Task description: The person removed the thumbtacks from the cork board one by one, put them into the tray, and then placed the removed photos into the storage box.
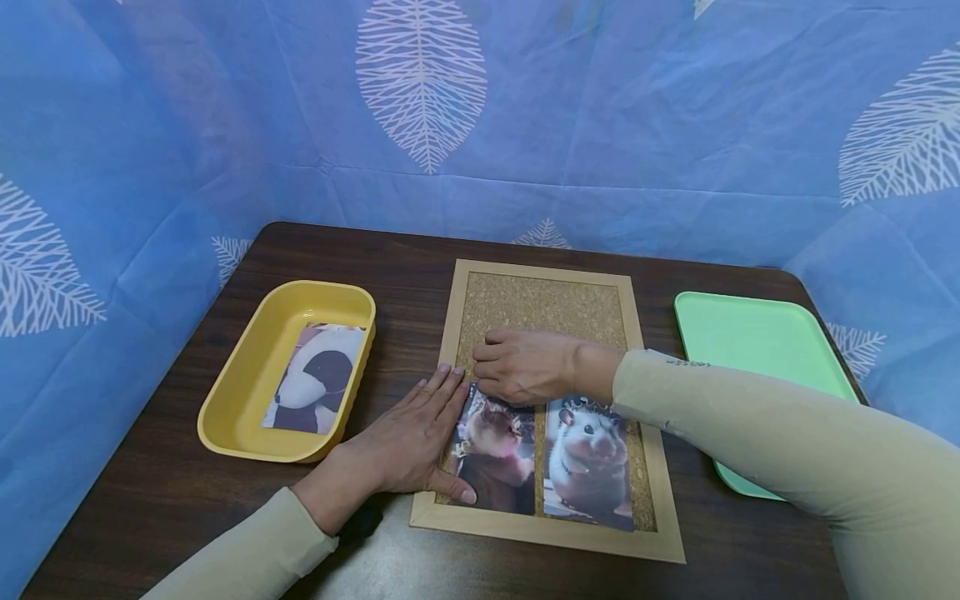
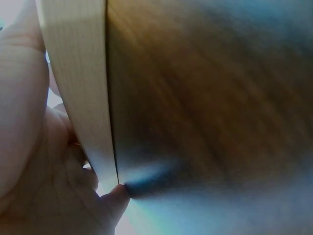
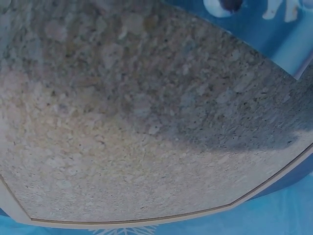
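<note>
A wood-framed cork board (image 1: 543, 302) lies on the table with two photos on its lower half. One photo (image 1: 498, 467) shows a light-furred animal with a dark face; the other (image 1: 588, 467) shows a white and grey hamster. My left hand (image 1: 420, 433) rests with straight fingers across the board's left frame and the left photo's edge. My right hand (image 1: 521, 367), fingers curled, is at the left photo's top edge; whatever is between its fingertips is hidden. Bare cork (image 3: 122, 147) fills most of the right wrist view. The left wrist view shows the left palm (image 2: 44, 181) beside the frame (image 2: 83, 63).
A yellow tray (image 1: 240, 400) stands left of the board, holding a photo (image 1: 318, 379) of a black and white animal. The right forearm passes over a green tray (image 1: 757, 333) on the right. A blue curtain (image 1: 600, 125) with white leaves hangs behind the dark wooden table (image 1: 397, 258).
</note>
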The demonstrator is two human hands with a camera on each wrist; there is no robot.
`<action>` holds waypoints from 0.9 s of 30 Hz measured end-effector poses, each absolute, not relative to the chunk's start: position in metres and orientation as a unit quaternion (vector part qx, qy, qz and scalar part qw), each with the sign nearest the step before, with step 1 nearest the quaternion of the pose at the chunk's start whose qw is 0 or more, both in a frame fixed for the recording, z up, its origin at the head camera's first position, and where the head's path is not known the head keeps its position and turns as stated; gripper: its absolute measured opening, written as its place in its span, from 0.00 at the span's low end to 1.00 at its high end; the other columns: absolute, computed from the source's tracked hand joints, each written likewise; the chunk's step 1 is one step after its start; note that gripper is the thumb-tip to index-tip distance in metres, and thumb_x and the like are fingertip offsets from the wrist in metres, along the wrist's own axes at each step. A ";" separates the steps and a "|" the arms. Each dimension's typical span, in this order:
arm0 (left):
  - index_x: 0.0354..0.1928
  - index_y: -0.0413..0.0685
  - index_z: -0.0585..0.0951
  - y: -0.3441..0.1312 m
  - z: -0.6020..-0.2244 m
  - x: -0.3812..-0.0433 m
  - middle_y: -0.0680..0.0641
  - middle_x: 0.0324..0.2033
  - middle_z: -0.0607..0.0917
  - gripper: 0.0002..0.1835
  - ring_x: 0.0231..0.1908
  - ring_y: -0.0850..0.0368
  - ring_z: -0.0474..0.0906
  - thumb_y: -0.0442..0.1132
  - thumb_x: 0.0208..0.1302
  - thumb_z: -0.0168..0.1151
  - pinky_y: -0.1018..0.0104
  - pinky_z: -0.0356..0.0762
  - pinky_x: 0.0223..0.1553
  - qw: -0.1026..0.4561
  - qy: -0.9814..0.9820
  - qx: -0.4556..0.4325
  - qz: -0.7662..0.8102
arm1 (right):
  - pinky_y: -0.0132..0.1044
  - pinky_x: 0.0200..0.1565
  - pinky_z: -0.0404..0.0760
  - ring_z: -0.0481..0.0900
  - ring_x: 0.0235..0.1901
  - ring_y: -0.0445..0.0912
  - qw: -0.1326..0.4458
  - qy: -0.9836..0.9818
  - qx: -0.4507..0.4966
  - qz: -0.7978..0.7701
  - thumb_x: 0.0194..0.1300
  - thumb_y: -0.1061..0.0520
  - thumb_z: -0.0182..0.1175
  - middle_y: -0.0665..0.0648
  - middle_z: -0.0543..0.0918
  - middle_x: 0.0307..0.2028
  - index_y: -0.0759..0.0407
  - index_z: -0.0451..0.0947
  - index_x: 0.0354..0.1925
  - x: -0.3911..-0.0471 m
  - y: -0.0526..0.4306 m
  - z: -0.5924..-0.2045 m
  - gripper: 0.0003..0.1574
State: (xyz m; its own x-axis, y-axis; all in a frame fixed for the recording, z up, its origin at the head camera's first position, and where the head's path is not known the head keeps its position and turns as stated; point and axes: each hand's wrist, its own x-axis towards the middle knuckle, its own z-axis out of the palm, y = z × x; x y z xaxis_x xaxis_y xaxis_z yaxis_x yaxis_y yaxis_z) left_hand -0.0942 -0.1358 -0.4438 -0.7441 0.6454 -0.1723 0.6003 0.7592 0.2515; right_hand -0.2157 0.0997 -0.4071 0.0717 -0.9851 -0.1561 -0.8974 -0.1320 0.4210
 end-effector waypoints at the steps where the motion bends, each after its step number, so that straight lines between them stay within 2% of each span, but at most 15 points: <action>1: 0.84 0.37 0.47 -0.136 -0.443 -0.094 0.36 0.84 0.41 0.74 0.84 0.39 0.34 0.86 0.53 0.59 0.43 0.47 0.82 0.126 0.929 0.335 0.091 | 0.45 0.51 0.75 0.75 0.45 0.48 0.105 -0.651 0.723 -0.206 0.81 0.49 0.51 0.48 0.84 0.44 0.49 0.79 0.43 -0.215 0.100 -0.406 0.12; 6: 0.84 0.37 0.47 -0.135 -0.442 -0.094 0.36 0.84 0.41 0.74 0.84 0.39 0.33 0.86 0.53 0.59 0.43 0.47 0.82 0.130 0.929 0.333 0.092 | 0.45 0.54 0.76 0.76 0.48 0.48 0.105 -0.655 0.718 -0.213 0.80 0.49 0.52 0.49 0.84 0.45 0.50 0.79 0.45 -0.214 0.101 -0.401 0.11; 12: 0.84 0.37 0.47 -0.135 -0.442 -0.094 0.36 0.85 0.41 0.74 0.84 0.39 0.33 0.86 0.53 0.59 0.42 0.48 0.82 0.132 0.930 0.330 0.090 | 0.44 0.52 0.75 0.75 0.46 0.48 0.117 -0.657 0.719 -0.194 0.80 0.49 0.51 0.49 0.82 0.42 0.50 0.79 0.43 -0.214 0.103 -0.399 0.11; 21: 0.85 0.40 0.46 -0.134 -0.441 -0.094 0.38 0.85 0.40 0.74 0.84 0.41 0.31 0.86 0.52 0.59 0.42 0.45 0.83 0.146 0.930 0.323 0.099 | 0.46 0.55 0.75 0.75 0.47 0.49 0.147 -0.661 0.709 -0.197 0.83 0.49 0.49 0.50 0.82 0.43 0.51 0.78 0.45 -0.212 0.111 -0.398 0.12; 27: 0.85 0.41 0.45 -0.133 -0.441 -0.094 0.39 0.85 0.39 0.75 0.84 0.42 0.30 0.87 0.52 0.59 0.43 0.45 0.83 0.152 0.930 0.319 0.100 | 0.47 0.54 0.75 0.76 0.46 0.49 0.165 -0.664 0.705 -0.189 0.83 0.50 0.50 0.50 0.82 0.41 0.51 0.77 0.42 -0.211 0.117 -0.400 0.12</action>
State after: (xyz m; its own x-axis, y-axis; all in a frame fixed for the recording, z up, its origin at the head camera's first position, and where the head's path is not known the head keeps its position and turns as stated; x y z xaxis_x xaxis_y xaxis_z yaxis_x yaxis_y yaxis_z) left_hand -0.0936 -0.1331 -0.4407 -0.7505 0.6236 -0.2189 0.5625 0.7766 0.2838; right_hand -0.2112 0.1173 -0.3996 0.0474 -0.9978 -0.0472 -0.8734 -0.0643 0.4827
